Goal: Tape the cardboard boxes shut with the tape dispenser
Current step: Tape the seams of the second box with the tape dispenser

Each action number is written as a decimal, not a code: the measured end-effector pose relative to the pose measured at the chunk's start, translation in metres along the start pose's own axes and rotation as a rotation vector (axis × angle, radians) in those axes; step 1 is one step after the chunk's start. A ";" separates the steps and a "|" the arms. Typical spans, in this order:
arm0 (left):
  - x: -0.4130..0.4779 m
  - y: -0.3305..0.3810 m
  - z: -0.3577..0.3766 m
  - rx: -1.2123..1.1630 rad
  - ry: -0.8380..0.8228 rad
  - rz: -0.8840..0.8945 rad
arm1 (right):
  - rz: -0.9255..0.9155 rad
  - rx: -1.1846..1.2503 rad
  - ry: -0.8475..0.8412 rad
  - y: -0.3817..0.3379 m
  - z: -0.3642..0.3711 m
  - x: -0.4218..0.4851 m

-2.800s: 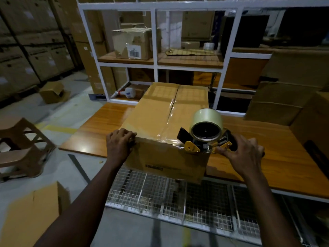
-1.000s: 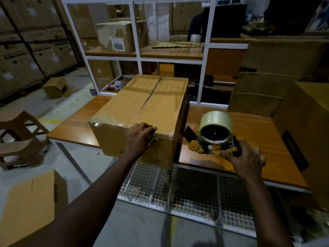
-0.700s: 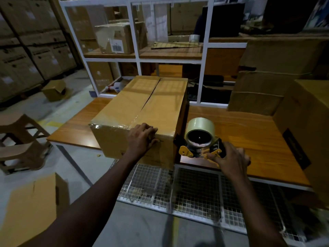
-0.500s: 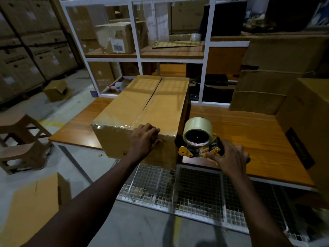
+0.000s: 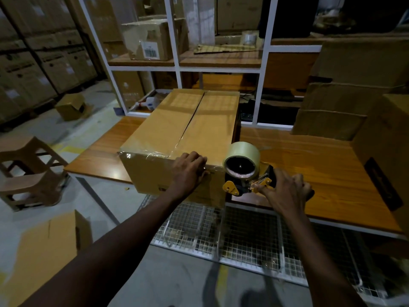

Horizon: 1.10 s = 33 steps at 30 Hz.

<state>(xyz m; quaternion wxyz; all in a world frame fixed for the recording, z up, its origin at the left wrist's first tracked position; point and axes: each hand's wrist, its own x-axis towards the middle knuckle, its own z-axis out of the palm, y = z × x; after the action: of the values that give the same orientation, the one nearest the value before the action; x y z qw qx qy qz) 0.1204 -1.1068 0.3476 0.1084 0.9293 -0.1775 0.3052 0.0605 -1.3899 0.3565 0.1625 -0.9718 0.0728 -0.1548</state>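
Observation:
A large cardboard box [image 5: 177,129] sits on the wooden table [image 5: 327,169], its near end hanging over the front edge. Clear tape shines along its near top edge and part of the centre seam. My left hand [image 5: 189,171] rests on the box's near top edge, fingers laid over the tape there. My right hand [image 5: 287,190] grips the handle of the yellow and black tape dispenser [image 5: 243,173]. The dispenser carries a pale tape roll and sits against the box's near right corner.
More cardboard boxes [image 5: 380,140] stand at the table's right end. A white-framed shelf [image 5: 177,65] with boxes and a spare tape roll [image 5: 250,37] stands behind. A wire mesh rack [image 5: 243,238] lies under the table. A plastic stool [image 5: 28,171] and a floor box [image 5: 46,247] are at the left.
The box has been turned and slid left since the earliest frame. My right hand has brought the dispenser left, up against the box's near right corner. My left hand stays on the near edge.

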 end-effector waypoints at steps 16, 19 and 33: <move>-0.001 0.001 -0.003 -0.001 -0.046 -0.074 | 0.366 0.260 0.136 0.058 -0.006 -0.022; -0.004 0.000 -0.002 -0.040 -0.067 -0.068 | 0.316 0.389 0.181 0.047 -0.018 -0.008; -0.011 -0.146 -0.061 -0.138 0.167 -0.274 | 0.019 0.337 0.241 -0.150 -0.040 0.048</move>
<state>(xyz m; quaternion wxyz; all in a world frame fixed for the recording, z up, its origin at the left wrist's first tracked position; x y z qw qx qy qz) 0.1383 -0.9518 0.3754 0.2268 0.9065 -0.0601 0.3509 0.1065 -1.2702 0.4572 0.3145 -0.9045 0.0738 -0.2785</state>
